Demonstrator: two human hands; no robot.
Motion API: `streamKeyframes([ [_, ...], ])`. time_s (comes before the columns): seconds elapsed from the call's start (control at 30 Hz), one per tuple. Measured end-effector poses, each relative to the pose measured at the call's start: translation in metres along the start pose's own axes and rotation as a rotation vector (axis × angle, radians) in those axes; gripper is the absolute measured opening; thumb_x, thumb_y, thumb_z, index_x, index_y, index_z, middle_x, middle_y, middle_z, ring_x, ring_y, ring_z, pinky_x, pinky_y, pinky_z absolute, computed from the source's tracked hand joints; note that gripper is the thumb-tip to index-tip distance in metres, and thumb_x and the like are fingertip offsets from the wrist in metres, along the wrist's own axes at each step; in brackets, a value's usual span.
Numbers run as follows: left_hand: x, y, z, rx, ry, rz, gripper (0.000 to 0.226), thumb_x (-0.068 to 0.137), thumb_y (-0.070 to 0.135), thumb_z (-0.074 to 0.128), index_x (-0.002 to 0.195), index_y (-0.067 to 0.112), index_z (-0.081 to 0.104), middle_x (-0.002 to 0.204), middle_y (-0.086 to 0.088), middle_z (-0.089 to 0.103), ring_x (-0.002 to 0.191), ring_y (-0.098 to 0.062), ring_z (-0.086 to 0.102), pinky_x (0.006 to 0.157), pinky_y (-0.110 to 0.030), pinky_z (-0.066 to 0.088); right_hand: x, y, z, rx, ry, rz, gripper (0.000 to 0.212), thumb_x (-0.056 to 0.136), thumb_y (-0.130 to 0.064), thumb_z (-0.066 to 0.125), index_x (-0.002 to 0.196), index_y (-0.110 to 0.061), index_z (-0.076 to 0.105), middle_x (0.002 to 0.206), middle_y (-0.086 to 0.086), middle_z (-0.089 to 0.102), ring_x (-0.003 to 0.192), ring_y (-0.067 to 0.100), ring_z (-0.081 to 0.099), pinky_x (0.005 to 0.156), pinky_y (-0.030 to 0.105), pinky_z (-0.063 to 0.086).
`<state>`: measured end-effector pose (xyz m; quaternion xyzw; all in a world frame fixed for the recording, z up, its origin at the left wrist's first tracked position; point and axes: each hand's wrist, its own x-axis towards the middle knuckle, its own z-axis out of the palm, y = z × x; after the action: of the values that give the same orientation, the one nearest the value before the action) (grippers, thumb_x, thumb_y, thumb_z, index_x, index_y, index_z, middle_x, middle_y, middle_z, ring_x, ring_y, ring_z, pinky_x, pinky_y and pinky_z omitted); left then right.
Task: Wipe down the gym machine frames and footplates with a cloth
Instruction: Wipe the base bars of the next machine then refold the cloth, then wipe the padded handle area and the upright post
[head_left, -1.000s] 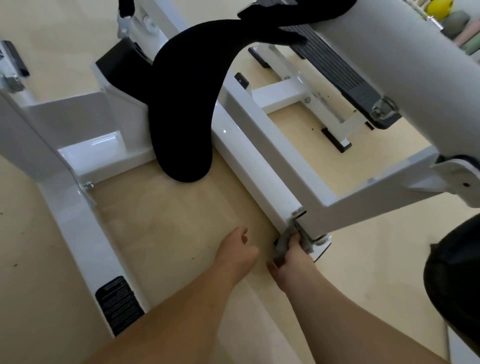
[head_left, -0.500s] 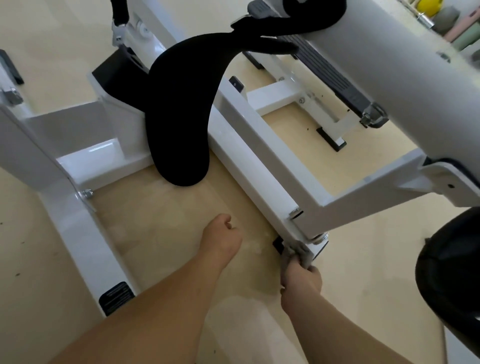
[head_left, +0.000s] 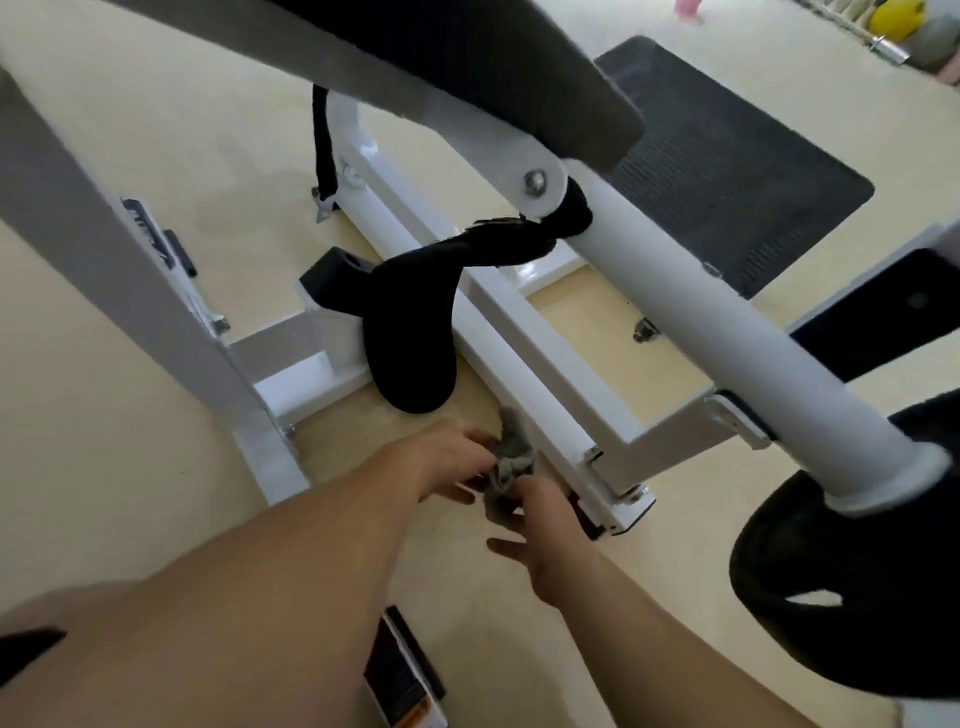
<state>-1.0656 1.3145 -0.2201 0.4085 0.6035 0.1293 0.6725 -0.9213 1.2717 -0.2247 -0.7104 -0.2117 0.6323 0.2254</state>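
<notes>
A crumpled grey cloth (head_left: 511, 460) hangs between my two hands, right beside the low white frame rail (head_left: 524, 395) of the gym machine. My left hand (head_left: 452, 460) grips its upper part with curled fingers. Just below, my right hand (head_left: 543, 525) pinches the cloth's lower end close to the rail's end cap, its thumb sticking out to the left. A black ribbed footplate (head_left: 727, 171) lies at the far right, behind a thick white tube (head_left: 727, 332).
A black curved pad (head_left: 415, 358) hangs over the rail just beyond my hands. A black weight plate (head_left: 831, 597) sits on the tube's end at the right. A slanted frame upright (head_left: 130, 260) runs along the left. Pale wooden floor lies between the frame members.
The camera has swung lower and closer. My left hand, which held nothing on the floor, has come over and taken hold of the cloth. The cloth has left the rail's end bracket.
</notes>
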Motion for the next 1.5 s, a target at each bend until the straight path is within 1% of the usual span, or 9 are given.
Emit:
streamKeyframes([
  [0.23,-0.101,0.048,0.017,0.006,0.083,-0.008,0.018,0.089,0.019,0.071,0.105,0.025,0.067,0.098,-0.002,0.074,0.093,-0.018,0.071,0.071,-0.030,0.057,-0.120,-0.040,-0.011,0.040,-0.063,0.056,0.040,0.104,-0.058,0.038,0.116,-0.030,0.065,0.112,0.004,0.072,0.105,0.023,0.069,0.096,0.053,0.056],
  [0.53,-0.243,0.120,0.055,0.168,0.091,0.003,0.023,0.078,0.014,0.079,0.079,0.017,0.056,0.071,0.004,0.057,0.063,-0.005,0.052,0.052,-0.009,0.042,-0.268,-0.086,-0.076,-0.054,-0.073,0.117,0.014,0.097,-0.026,0.066,0.108,-0.018,0.066,0.105,0.013,0.074,0.096,0.031,0.074,0.070,0.038,0.061],
  [0.77,-0.367,0.217,0.076,0.115,0.069,0.103,0.017,0.084,0.015,0.080,0.100,0.019,0.074,0.092,-0.004,0.074,0.083,-0.013,0.067,0.079,-0.028,0.058,-0.396,-0.162,-0.146,-0.148,-0.143,0.078,0.008,0.089,-0.016,0.070,0.097,-0.015,0.069,0.092,0.010,0.075,0.083,0.024,0.074,0.068,0.037,0.059],
  [0.87,-0.416,0.270,0.098,0.131,0.019,0.122,0.013,0.086,0.013,0.073,0.098,0.017,0.075,0.095,-0.007,0.074,0.085,-0.017,0.069,0.082,-0.032,0.057,-0.449,-0.197,-0.187,-0.196,-0.110,-0.005,0.016,0.081,-0.020,0.075,0.095,-0.015,0.072,0.087,0.005,0.075,0.090,0.027,0.074,0.082,0.048,0.062],
  [1.03,-0.460,0.363,0.149,0.244,-0.019,0.210,0.007,0.087,0.011,0.075,0.092,0.015,0.071,0.085,-0.002,0.072,0.076,-0.008,0.065,0.069,-0.020,0.053,-0.524,-0.240,-0.263,-0.089,0.002,-0.115,0.014,0.087,-0.013,0.074,0.100,-0.018,0.074,0.093,0.006,0.077,0.093,0.026,0.074,0.082,0.038,0.061],
  [1.2,-0.470,0.452,0.221,0.411,-0.078,0.311,0.009,0.087,0.022,0.079,0.087,0.023,0.070,0.080,0.008,0.070,0.071,0.003,0.062,0.067,-0.011,0.047,-0.569,-0.259,-0.357,0.175,0.078,-0.167,0.028,0.093,-0.029,0.072,0.121,-0.030,0.070,0.114,0.003,0.073,0.106,0.021,0.071,0.092,0.044,0.059],
  [1.3,-0.474,0.497,0.282,0.518,-0.137,0.369,0.012,0.088,0.022,0.079,0.085,0.019,0.068,0.079,0.012,0.065,0.069,0.008,0.058,0.065,-0.006,0.042,-0.594,-0.258,-0.424,0.144,0.203,-0.207,0.039,0.096,-0.016,0.063,0.130,-0.035,0.064,0.129,-0.006,0.064,0.119,0.010,0.060,0.087,0.024,0.049],
  [1.4,-0.471,0.523,0.338,0.670,-0.217,0.508,0.019,0.084,0.022,0.077,0.076,0.030,0.062,0.086,0.014,0.063,0.087,0.001,0.059,0.079,-0.018,0.047,-0.611,-0.250,-0.476,-0.091,0.306,-0.251,0.067,0.082,0.005,0.054,0.132,-0.040,0.062,0.139,-0.013,0.056,0.130,0.005,0.048,0.098,0.021,0.044],
  [1.5,-0.468,0.542,0.385,0.774,-0.292,0.708,0.019,0.076,0.027,0.069,0.071,0.036,0.054,0.081,0.017,0.060,0.088,-0.009,0.056,0.079,-0.033,0.050,-0.625,-0.250,-0.506,-0.119,0.232,-0.277,0.068,0.083,0.000,0.064,0.126,-0.052,0.055,0.138,-0.015,0.055,0.129,0.006,0.049,0.109,0.034,0.044],
])
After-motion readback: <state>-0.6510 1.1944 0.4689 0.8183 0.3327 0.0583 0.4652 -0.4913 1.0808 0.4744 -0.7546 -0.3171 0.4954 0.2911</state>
